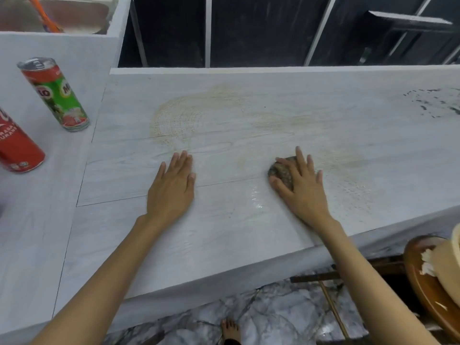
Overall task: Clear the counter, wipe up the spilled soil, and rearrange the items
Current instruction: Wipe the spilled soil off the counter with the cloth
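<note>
The right hand (302,185) lies flat on a dark, soiled cloth (282,171), a little right of the frame's centre. Its fingers are spread and press the wad down on the counter (249,232); they do not pinch it. Only the left part of the cloth shows from under the palm.

The left hand (173,188) rests on the counter just left of centre, palm down, fingers close together and empty. It looks to be only a support.

What the coming stroke turns on is where the remaining soil lies from the cloth. A pale brown smear (179,120) curves in the upper middle of the frame, up and to the left of the cloth and straight above the left hand's fingertips. A fainter film (348,180) runs to the right of the right hand. Dark specks (433,103) lie at the far right edge, well apart from both hands. The right hand holds the cloth, so probably it must travel up and leftward for the main smear, or rightward for the film.

Two cans stand at the left edge, a green one (58,95) and a red one (17,148), clear of the wet area.
</note>
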Motion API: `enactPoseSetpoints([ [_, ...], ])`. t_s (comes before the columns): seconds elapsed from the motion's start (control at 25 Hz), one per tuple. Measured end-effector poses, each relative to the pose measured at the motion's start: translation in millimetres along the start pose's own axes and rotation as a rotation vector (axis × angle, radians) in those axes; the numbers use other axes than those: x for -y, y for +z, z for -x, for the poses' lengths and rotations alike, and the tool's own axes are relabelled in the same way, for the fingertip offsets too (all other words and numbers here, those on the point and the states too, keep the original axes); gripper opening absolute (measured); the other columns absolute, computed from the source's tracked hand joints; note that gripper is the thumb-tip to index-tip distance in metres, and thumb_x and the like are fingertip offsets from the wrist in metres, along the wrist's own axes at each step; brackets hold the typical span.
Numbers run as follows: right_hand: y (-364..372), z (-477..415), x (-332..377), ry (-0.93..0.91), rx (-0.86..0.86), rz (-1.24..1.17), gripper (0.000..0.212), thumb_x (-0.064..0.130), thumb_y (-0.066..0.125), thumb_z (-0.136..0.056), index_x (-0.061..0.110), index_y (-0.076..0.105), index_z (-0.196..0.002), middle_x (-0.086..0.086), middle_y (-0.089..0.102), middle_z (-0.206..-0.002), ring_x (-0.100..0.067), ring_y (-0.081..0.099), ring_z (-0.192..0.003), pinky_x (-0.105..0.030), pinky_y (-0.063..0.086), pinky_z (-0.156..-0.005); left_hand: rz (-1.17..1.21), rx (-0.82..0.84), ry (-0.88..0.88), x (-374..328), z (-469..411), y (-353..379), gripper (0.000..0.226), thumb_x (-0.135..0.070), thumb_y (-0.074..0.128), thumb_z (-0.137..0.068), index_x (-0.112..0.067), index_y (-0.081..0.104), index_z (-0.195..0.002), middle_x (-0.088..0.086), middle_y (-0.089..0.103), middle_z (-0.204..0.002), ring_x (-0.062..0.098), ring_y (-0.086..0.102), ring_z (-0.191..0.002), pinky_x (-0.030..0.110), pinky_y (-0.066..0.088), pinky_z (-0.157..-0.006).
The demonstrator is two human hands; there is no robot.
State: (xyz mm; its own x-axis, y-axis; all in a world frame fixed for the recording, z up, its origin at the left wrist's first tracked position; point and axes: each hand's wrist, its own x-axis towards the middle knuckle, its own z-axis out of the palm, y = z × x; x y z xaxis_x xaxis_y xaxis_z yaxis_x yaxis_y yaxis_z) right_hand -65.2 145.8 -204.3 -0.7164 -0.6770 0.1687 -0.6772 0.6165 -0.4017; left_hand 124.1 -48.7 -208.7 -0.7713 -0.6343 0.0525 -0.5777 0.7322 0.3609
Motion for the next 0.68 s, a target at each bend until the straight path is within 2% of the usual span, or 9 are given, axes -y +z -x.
enactPoseSetpoints([
  [0.08, -11.4, -38.4, -23.1, 0.216, -0.023, 0.036, 0.052, 0.048, 0.042, -0.092, 0.031, 0.035, -0.141, 0.001, -0.001, -0.160, -0.029, -0.005, -0.147, -0.058, 0.003, -0.116, -0.012, -0.011, -0.001, -0.3, 0.3, 0.4, 0.051, -0.028, 0.016, -0.099, -0.014, 0.009, -0.148, -0.002, 0.004, -0.158, 0.008, -0.001, -0.146, 0.028, -0.003, -0.120],
  [0.16, 1.2, -60.2, 1.1, 0.242, 0.002, 0.058, 0.055, 0.048, 0.040, -0.093, 0.031, 0.031, -0.144, -0.001, -0.003, -0.160, -0.031, -0.008, -0.146, -0.060, 0.004, -0.115, -0.026, -0.021, 0.004, -0.6, 0.6, 1.4, 0.050, -0.027, 0.016, -0.100, -0.013, 0.010, -0.148, -0.002, 0.006, -0.158, 0.009, 0.001, -0.146, 0.028, -0.002, -0.119],
  [0.24, 26.7, -41.7, 49.6, 0.067, 0.027, 0.017, 0.057, 0.051, 0.037, -0.092, 0.033, 0.028, -0.145, 0.000, -0.004, -0.160, -0.030, -0.010, -0.147, -0.058, 0.000, -0.116, -0.043, -0.029, 0.012, -0.8, 0.7, 1.6, 0.050, -0.027, 0.015, -0.100, -0.012, 0.010, -0.148, -0.001, 0.007, -0.158, 0.010, 0.002, -0.146, 0.028, -0.001, -0.119],
  [0.32, 42.7, 17.7, 85.9, -0.156, 0.048, -0.017, 0.060, 0.058, 0.028, -0.089, 0.038, 0.025, -0.145, 0.004, -0.005, -0.160, -0.025, -0.012, -0.147, -0.050, -0.004, -0.116, -0.046, -0.028, 0.016, -1.6, 3.1, 0.7, 0.050, -0.026, 0.016, -0.100, -0.011, 0.012, -0.147, 0.000, 0.008, -0.158, 0.011, 0.003, -0.146, 0.028, -0.001, -0.119],
  [0.4, 34.7, 74.1, 78.8, -0.245, 0.068, -0.003, 0.062, 0.062, 0.022, -0.086, 0.043, 0.019, -0.144, 0.010, -0.012, -0.158, -0.019, -0.016, -0.146, -0.044, -0.008, -0.115, -0.028, -0.011, 0.015, -4.6, 8.0, 0.5, 0.050, -0.027, 0.016, -0.100, -0.011, 0.012, -0.147, 0.001, 0.008, -0.158, 0.011, 0.002, -0.146, 0.028, -0.002, -0.119],
  [0.48, 10.5, 88.1, 34.0, -0.150, 0.026, 0.050, 0.062, 0.065, 0.023, -0.085, 0.046, 0.017, -0.144, 0.013, -0.015, -0.156, -0.018, -0.016, -0.145, -0.044, -0.008, -0.116, -0.005, 0.004, 0.035, -11.4, 13.0, 2.5, 0.051, -0.028, 0.015, -0.100, -0.011, 0.011, -0.147, 0.000, 0.006, -0.158, 0.010, 0.001, -0.146, 0.029, -0.003, -0.119],
  [0.56, -13.1, 66.5, -13.1, 0.069, -0.020, 0.068, 0.061, 0.062, 0.030, -0.087, 0.041, 0.022, -0.144, 0.008, -0.009, -0.159, -0.022, -0.011, -0.147, -0.051, -0.003, -0.118, -0.003, 0.006, 0.058, -16.2, 16.3, 4.8, 0.050, -0.028, 0.015, -0.100, -0.012, 0.010, -0.147, -0.001, 0.005, -0.158, 0.010, 0.000, -0.146, 0.028, -0.004, -0.119],
  [0.64, -21.9, 32.1, -28.4, 0.267, -0.063, 0.035, 0.058, 0.052, 0.039, -0.092, 0.035, 0.025, -0.145, 0.001, -0.005, -0.160, -0.028, -0.008, -0.147, -0.058, 0.003, -0.116, -0.010, -0.002, 0.061, -16.5, 17.9, 4.7, 0.050, -0.028, 0.016, -0.100, -0.011, 0.011, -0.147, 0.000, 0.007, -0.158, 0.011, 0.001, -0.146, 0.028, -0.003, -0.118],
  [0.68, -17.8, 18.6, -19.1, 0.303, -0.064, 0.032, 0.058, 0.050, 0.040, -0.093, 0.032, 0.026, -0.146, -0.001, -0.005, -0.160, -0.030, -0.008, -0.147, -0.058, 0.003, -0.116, -0.013, -0.008, 0.062, -15.9, 17.8, 4.8, 0.050, -0.027, 0.016, -0.100, -0.011, 0.012, -0.147, 0.000, 0.007, -0.158, 0.011, 0.002, -0.146, 0.028, -0.002, -0.118],
])
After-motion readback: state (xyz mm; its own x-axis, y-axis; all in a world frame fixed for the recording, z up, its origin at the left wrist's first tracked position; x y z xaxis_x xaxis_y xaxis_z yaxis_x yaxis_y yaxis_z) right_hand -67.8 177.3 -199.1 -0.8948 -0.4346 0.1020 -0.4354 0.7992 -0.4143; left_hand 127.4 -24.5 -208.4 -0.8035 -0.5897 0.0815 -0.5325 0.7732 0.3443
